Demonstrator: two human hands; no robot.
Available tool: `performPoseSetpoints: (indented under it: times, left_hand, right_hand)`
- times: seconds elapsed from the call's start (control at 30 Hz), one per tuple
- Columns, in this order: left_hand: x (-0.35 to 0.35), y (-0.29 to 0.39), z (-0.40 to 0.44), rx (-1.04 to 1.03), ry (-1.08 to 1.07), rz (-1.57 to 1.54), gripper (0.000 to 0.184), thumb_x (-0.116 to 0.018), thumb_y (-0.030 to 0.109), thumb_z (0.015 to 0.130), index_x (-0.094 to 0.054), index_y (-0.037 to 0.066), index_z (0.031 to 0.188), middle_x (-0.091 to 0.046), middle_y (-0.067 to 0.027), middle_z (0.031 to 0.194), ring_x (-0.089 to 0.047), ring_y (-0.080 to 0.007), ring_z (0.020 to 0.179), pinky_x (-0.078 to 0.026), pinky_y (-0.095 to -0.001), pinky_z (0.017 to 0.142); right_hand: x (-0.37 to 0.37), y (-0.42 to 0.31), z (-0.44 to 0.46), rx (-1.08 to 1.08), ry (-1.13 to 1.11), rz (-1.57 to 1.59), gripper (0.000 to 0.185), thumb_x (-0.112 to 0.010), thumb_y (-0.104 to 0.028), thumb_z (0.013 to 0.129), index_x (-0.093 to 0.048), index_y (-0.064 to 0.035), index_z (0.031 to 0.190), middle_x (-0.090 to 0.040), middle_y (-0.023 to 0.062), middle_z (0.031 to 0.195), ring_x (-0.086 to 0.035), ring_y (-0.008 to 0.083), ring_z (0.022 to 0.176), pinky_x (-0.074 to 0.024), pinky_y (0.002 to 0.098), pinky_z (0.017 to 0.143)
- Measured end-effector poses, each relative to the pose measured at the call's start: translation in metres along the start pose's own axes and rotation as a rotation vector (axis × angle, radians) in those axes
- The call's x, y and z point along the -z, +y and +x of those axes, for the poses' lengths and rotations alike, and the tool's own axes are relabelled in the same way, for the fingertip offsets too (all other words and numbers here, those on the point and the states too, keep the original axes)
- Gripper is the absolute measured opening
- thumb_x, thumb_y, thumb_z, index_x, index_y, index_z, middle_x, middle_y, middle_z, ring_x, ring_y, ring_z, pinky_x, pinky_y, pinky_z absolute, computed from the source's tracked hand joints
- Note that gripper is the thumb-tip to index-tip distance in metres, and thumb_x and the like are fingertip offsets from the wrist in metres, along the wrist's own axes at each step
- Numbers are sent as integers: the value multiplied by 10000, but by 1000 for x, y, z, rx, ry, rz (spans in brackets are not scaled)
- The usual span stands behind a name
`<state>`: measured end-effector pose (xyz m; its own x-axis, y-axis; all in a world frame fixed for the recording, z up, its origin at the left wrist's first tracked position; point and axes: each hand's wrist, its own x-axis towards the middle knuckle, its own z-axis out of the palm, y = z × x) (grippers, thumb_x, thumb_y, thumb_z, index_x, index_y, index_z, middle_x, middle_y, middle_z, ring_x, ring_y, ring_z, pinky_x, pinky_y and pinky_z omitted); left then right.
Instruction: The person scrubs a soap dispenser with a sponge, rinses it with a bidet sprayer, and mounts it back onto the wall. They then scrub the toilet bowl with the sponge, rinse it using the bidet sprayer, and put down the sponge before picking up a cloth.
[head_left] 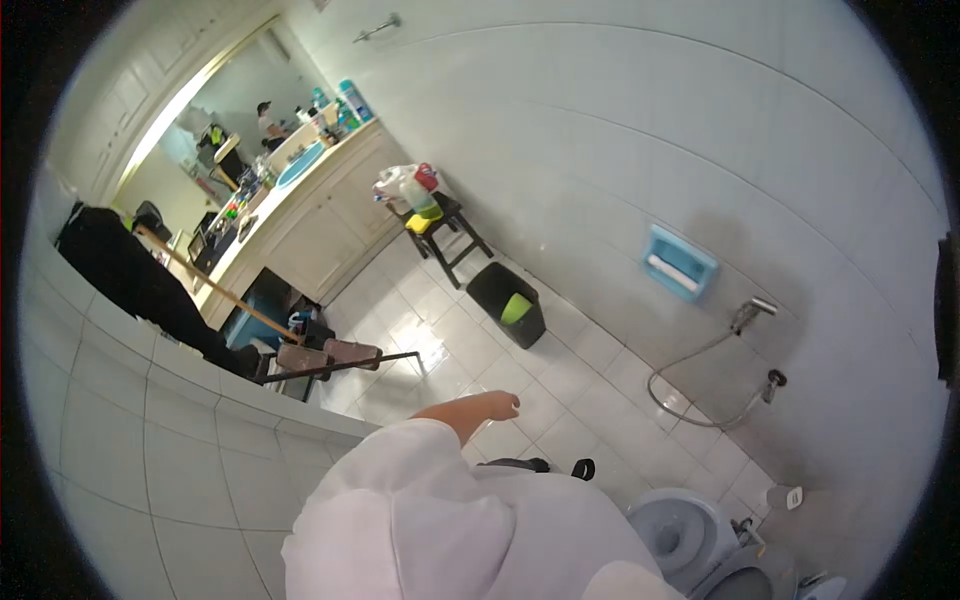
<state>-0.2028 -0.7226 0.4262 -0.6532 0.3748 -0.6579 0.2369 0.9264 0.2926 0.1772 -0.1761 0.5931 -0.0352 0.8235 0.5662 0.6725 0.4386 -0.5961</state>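
Observation:
My left hand (503,405) reaches out past the white shirt (440,520) over the tiled floor, its fingers curled together; whether anything small is inside cannot be made out. It touches no object that shows. My right hand is out of view. Beyond the left hand stands a black bin (506,305) with a green item (516,309) in it. Behind the bin, a dark stool (455,240) carries a plastic bag (398,185), a bottle with green contents (420,199) and a yellow sponge (418,224).
A toilet (680,535) is at the lower right, near a hand shower (750,313) with a looping hose. A blue soap holder (680,262) hangs on the wall. At the left are a sink counter (340,150), a wooden stick (220,285) and dark cloth (140,270).

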Motion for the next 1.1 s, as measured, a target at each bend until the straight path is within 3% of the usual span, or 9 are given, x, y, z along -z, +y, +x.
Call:
performPoseSetpoints:
  times: [0.23,0.53,0.6,0.63,0.7,0.77,0.87,0.97,1.1]
  left_hand:
    - [-7,-69,-11,9,-23,-128,402,-517,306,728,-510,86,1065,-536,-168,1020,-488,-305,979,-377,-368,836]
    - [-40,-229,-13,101,91,-170,395,-501,339,754,-512,86,1056,-547,-161,1005,-503,-293,955,-385,-367,831]
    - [-20,-232,-38,325,110,-294,390,-503,348,751,-521,95,1048,-554,-154,999,-509,-292,948,-389,-365,827]
    - [-15,-231,-49,320,109,-295,390,-503,348,751,-521,95,1048,-554,-154,999,-509,-292,948,-389,-365,827]
    - [-7,-231,-61,377,148,-412,382,-503,315,740,-524,95,1052,-541,-148,1025,-490,-305,977,-389,-369,828]
    - [-18,-236,-55,371,154,-427,381,-502,316,740,-523,103,1055,-546,-147,1017,-494,-304,972,-390,-368,827]
    - [-39,-233,-56,341,129,-464,391,-503,333,744,-514,112,1066,-553,-156,997,-506,-300,953,-393,-365,822]
    - [-58,-233,-54,303,133,-448,422,-510,337,748,-477,113,1104,-554,-173,987,-513,-297,943,-393,-360,820]
    - [-45,-221,-61,330,272,-526,518,-545,274,722,-385,134,1193,-522,-194,1032,-497,-329,960,-388,-382,833]
  right_hand:
    - [-37,-96,-112,-108,-405,105,437,-569,-329,764,-531,87,893,-559,256,853,-545,334,770,-424,360,713]
    - [-59,-232,-212,-764,-606,664,490,-508,-254,807,-360,33,1174,-452,137,1120,-463,239,984,-359,332,853]
    - [-71,-210,-221,-657,-659,594,568,-520,-307,796,-303,21,1206,-426,162,1144,-450,263,1010,-367,353,859]
    - [-74,-201,-225,-549,-713,530,649,-531,-359,786,-247,9,1238,-401,186,1169,-437,287,1036,-374,374,865]
    - [-74,-204,-233,-559,-738,570,645,-534,-368,782,-267,11,1229,-406,185,1165,-434,291,1040,-370,375,868]
    - [-85,-199,-242,-561,-765,628,641,-536,-377,778,-288,14,1220,-412,183,1160,-431,294,1045,-367,376,870]
    - [-107,-132,-253,-665,-771,662,556,-534,-341,792,-356,16,1180,-446,135,1127,-472,233,967,-384,320,811]
    - [-107,-74,-256,-392,-945,460,548,-521,-364,794,-381,11,1169,-464,141,1102,-484,233,946,-400,322,777]
    - [-88,-48,-263,-348,-990,185,548,-519,-364,793,-384,15,1165,-462,152,1102,-482,243,950,-398,327,784]
